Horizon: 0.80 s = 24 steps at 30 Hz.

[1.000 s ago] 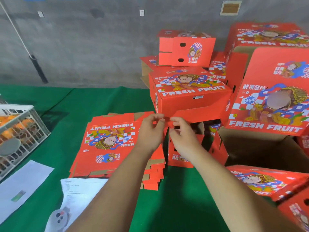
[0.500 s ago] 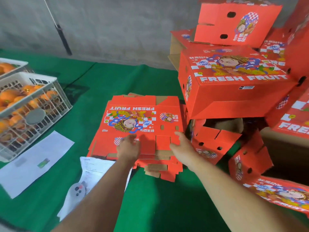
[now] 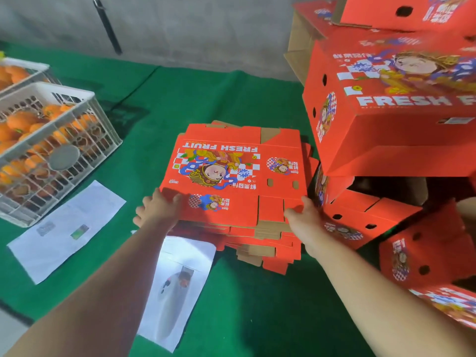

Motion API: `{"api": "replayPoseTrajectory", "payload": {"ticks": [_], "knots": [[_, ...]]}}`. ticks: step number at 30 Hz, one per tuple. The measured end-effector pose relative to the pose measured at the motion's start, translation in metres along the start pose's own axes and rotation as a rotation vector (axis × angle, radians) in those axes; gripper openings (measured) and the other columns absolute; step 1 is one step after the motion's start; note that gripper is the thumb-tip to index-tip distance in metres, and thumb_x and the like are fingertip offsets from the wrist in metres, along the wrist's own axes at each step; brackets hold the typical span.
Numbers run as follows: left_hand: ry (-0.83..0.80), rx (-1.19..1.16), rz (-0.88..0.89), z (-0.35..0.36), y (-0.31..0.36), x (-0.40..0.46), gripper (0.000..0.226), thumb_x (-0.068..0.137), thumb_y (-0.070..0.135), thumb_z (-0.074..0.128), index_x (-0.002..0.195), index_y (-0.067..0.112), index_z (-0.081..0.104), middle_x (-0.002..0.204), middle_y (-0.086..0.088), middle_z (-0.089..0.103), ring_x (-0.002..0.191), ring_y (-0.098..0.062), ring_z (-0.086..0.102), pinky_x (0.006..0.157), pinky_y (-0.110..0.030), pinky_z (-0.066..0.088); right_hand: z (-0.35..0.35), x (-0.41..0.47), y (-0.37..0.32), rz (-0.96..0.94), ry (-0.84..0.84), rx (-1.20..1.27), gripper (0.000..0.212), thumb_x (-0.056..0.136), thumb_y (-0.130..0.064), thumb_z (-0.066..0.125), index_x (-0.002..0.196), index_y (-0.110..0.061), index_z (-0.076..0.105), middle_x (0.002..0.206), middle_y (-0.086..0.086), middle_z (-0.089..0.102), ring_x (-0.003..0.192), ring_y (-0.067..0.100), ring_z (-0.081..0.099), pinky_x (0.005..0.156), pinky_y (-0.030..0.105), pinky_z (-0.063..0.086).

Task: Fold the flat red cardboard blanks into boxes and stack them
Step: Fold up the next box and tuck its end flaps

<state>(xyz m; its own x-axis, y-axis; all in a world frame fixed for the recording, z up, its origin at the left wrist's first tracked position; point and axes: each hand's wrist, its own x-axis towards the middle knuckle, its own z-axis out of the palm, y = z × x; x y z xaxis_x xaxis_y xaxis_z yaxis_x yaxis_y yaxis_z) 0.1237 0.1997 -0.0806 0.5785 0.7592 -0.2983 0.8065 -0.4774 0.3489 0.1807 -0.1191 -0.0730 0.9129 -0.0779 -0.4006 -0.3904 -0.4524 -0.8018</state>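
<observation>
A pile of flat red cardboard blanks lies on the green table. The top blank, printed FRESH FRUIT with a cartoon figure, is tilted up at its near edge. My left hand grips that near edge at the left corner, thumb on top. My right hand grips the near edge at the right, by the flap cut-outs. Folded red boxes are stacked at the right, with more folded boxes lying beneath and beside them.
White plastic crates of oranges stand at the left. A white paper sheet and a second printed sheet lie on the green table cloth near me. A grey wall is behind.
My hands left the folded box on the stack, dropped to the pile of flat blanks, took hold of the top blank's near edge and are lifting it.
</observation>
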Motion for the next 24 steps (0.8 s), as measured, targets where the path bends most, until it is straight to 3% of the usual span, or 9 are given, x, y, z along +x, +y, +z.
{"api": "replayPoseTrajectory", "payload": {"ticks": [3,6,9,12,14,17,21,22,24], "knots": [[0.027,-0.064,-0.015,-0.012,0.007,0.000,0.063,0.094,0.061,0.045,0.146,0.026,0.053,0.142,-0.021,0.047,0.134,-0.045,0.042,0.111,-0.053,0.030,-0.003,-0.005,-0.004,0.007,0.016,-0.068,0.054,0.093,-0.026,0.061,0.145,-0.026,0.045,0.137,0.009,0.051,0.125,0.031,0.051,0.105,0.049,0.048],[0.061,-0.324,-0.007,-0.031,0.010,-0.003,0.061,0.086,0.054,0.051,0.136,0.020,0.062,0.134,-0.023,0.055,0.127,-0.044,0.051,0.111,-0.050,0.041,-0.010,-0.018,-0.015,0.026,0.070,-0.120,0.065,0.092,-0.036,0.062,0.153,-0.029,0.040,0.146,0.010,0.038,0.134,0.033,0.042,0.107,0.045,0.044],[0.084,-0.599,0.120,-0.052,0.010,-0.017,0.051,0.076,0.041,0.049,0.098,0.001,0.070,0.092,-0.016,0.071,0.086,-0.033,0.067,0.080,-0.041,0.057,-0.017,-0.038,-0.028,0.056,0.130,-0.074,0.066,0.087,-0.048,0.059,0.149,-0.034,0.040,0.144,0.011,0.038,0.127,0.035,0.046,0.106,0.050,0.045],[0.044,-0.696,0.264,-0.060,0.009,-0.045,0.042,0.083,0.039,0.049,0.066,0.005,0.066,0.055,0.001,0.058,0.054,-0.018,0.053,0.055,-0.028,0.043,-0.017,-0.055,-0.042,0.179,-0.032,0.278,0.071,0.087,-0.062,0.054,0.148,-0.027,0.048,0.144,0.008,0.056,0.126,0.032,0.057,0.110,0.052,0.045],[0.039,-0.678,0.362,-0.057,0.002,-0.064,0.040,0.100,0.041,0.053,0.075,0.013,0.067,0.064,0.009,0.066,0.057,-0.008,0.058,0.058,-0.029,0.045,-0.017,-0.070,-0.047,0.210,-0.161,0.454,0.071,0.089,-0.073,0.050,0.143,-0.028,0.057,0.137,0.002,0.066,0.121,0.027,0.064,0.110,0.049,0.048],[0.006,-0.766,0.363,-0.051,-0.021,-0.087,0.036,0.107,0.042,0.053,0.125,0.013,0.066,0.107,-0.002,0.075,0.093,-0.022,0.072,0.084,-0.044,0.058,-0.027,-0.086,-0.044,0.158,-0.226,0.472,0.072,0.085,-0.078,0.048,0.141,-0.036,0.059,0.136,0.000,0.067,0.120,0.025,0.065,0.110,0.048,0.047],[-0.004,-0.816,0.454,-0.034,-0.061,-0.115,0.030,0.106,0.039,0.054,0.128,0.024,0.068,0.117,0.005,0.074,0.107,-0.015,0.071,0.100,-0.046,0.056,-0.046,-0.112,-0.040,0.109,-0.352,0.435,0.074,0.070,-0.095,0.051,0.126,-0.049,0.063,0.120,-0.010,0.075,0.096,0.011,0.075,0.072,0.033,0.056],[0.003,-0.843,0.449,-0.028,-0.071,-0.120,0.030,0.106,0.038,0.053,0.129,0.025,0.067,0.122,0.002,0.073,0.112,-0.019,0.070,0.103,-0.050,0.054,-0.049,-0.118,-0.039,0.086,-0.395,0.414,0.088,0.060,-0.100,0.053,0.131,-0.050,0.060,0.123,-0.013,0.073,0.098,0.008,0.074,0.075,0.034,0.057],[-0.003,-0.942,0.412,-0.015,-0.089,-0.133,0.033,0.107,0.034,0.052,0.137,0.025,0.064,0.126,-0.003,0.072,0.115,-0.028,0.069,0.102,-0.055,0.055,-0.053,-0.127,-0.033,0.035,-0.460,0.376,0.114,0.043,-0.102,0.061,0.144,-0.050,0.050,0.137,-0.017,0.065,0.118,0.007,0.066,0.105,0.042,0.050]]}}
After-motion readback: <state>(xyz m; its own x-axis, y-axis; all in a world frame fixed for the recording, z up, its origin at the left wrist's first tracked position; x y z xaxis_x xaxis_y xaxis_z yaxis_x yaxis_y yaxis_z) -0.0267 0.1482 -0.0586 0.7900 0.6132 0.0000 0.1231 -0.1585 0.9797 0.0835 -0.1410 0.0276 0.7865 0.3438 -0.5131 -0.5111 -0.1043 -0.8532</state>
